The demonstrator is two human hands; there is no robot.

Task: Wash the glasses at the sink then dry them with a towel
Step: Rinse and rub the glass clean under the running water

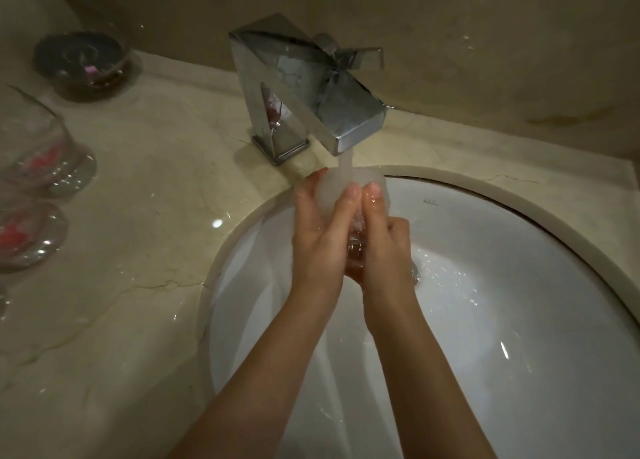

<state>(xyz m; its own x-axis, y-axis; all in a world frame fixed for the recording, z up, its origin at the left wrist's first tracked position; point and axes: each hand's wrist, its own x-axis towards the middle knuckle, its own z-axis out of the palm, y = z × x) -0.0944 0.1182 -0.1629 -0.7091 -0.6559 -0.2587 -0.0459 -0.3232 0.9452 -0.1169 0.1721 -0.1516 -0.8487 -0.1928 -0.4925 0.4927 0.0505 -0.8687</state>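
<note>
Clear glass (353, 195) is sitting between my two hands over the white sink (519, 285). I am wrapping my left hand (320, 236) and my right hand (384, 247) tightly around it, under water running from the chrome faucet (311, 91). Two other glasses (38, 146) are waiting on the marble counter (145, 216), well apart at the left.

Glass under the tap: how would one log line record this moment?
stage: rinsing | left hand + right hand: holding glass | faucet: running | sink: wet
</note>
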